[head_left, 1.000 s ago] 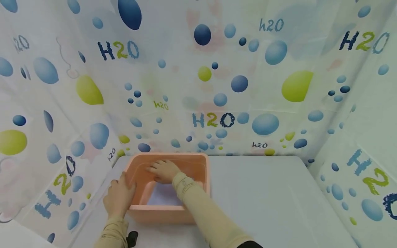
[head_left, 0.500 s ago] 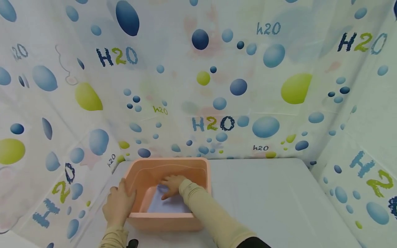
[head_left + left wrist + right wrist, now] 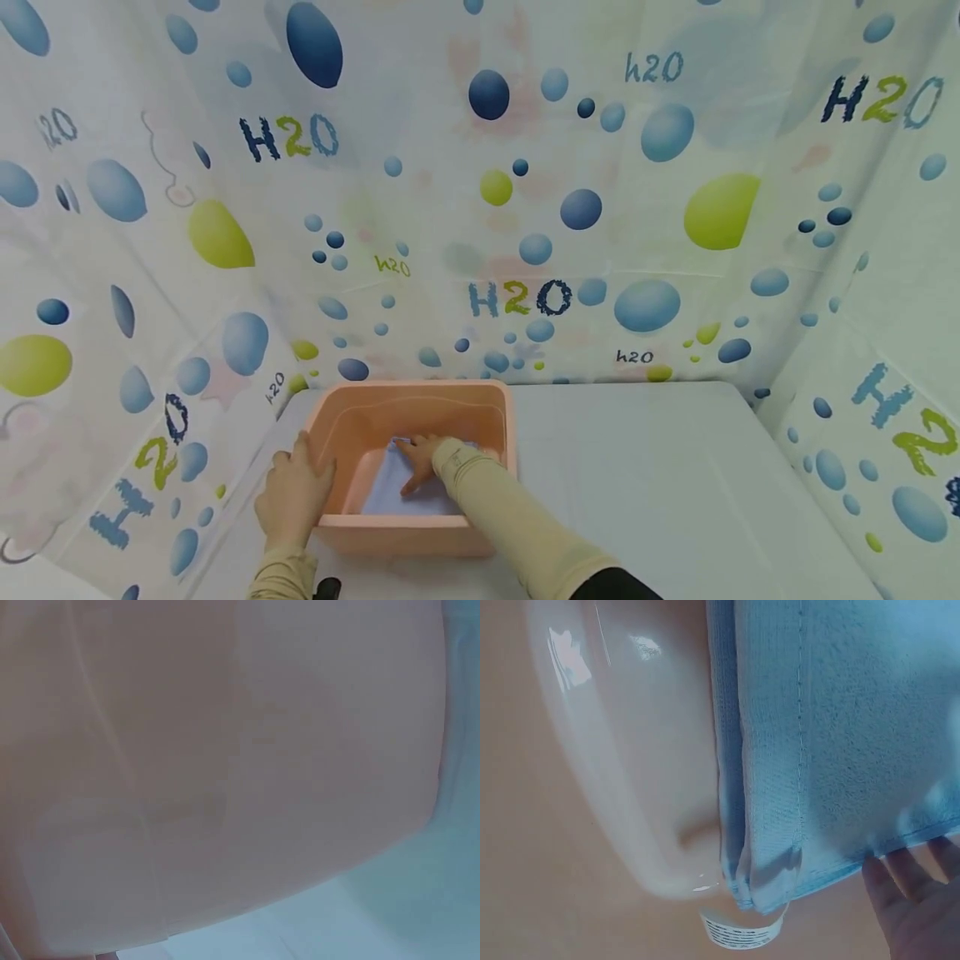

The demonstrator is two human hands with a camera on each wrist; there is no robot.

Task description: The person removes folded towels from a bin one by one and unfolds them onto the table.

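Note:
In the head view a peach plastic basin (image 3: 405, 537) stands at the left of the table. A light blue folded towel (image 3: 386, 493) lies on its bottom. My left hand (image 3: 292, 496) grips the basin's left wall, thumb over the inner side and fingers outside. Inside the basin, my right hand (image 3: 422, 460) reaches over the towel with its fingers spread. The right wrist view gives the towel's stitched hem and terry surface close up, with straight fingertips (image 3: 877, 877) at its lower edge. A white printed label (image 3: 742, 930) sticks out from the towel's corner. Only the basin's wall (image 3: 262, 787) fills most of the left wrist view.
A white table (image 3: 637, 483) extends to the right of the basin. White curtains (image 3: 435, 208) printed with blue and green drops and H2O lettering enclose the back and both sides. A small black object (image 3: 327, 588) sits beside the left sleeve.
My right hand has come down from the basin's far wall onto the towel, whose far left corner now shows raised. The left hand keeps its hold on the basin.

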